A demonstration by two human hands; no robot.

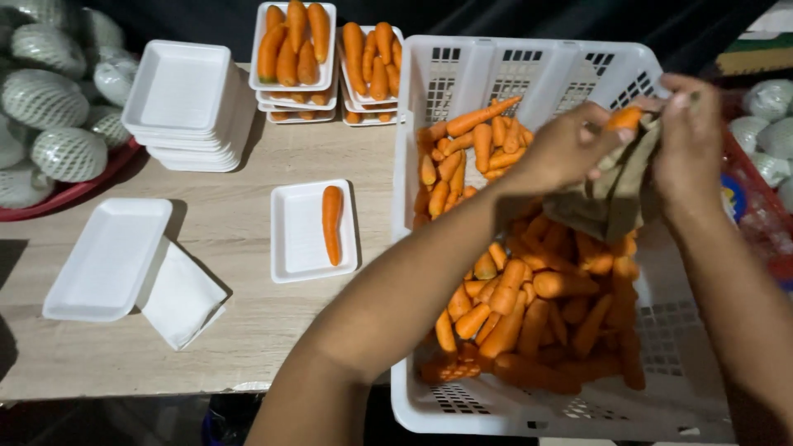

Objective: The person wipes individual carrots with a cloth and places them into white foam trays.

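Ok, both hands up over the white plastic crate (529,62), lattice-vent walls, rigid, rectangular. Left hand (566,149) and right hand (690,144) work one carrot (624,118) wrapped in a dull brown cloth (611,194), soft, creased, hanging loose below the hands. Only the carrot's orange tip shows, poking out btwn left fingertips and right thumb area; rest is buried in cloth. Left fingers (607,136) curled closed round cloth + carrot just under the tip. Right fingers bent in, pinching the cloth from the other side, touching or nearly touching the left hand's. Carrot sits above the crate's back-right part, off the pile.

Crate holds a heap of carrots (529,306), smooth, tapered, stubby to mid-long, bright orange. On the pale wood-grain table (223,330): shallow white foam tray (301,239) w/ one carrot (331,223) lying lengthwise, an empty foam tray (107,260) near left, folded white cloth (182,297) just beside it, stack of empty trays (186,107) at back, two stacks of filled trays (330,62) by crate. Far left, round fruit in white foam netting (58,107).
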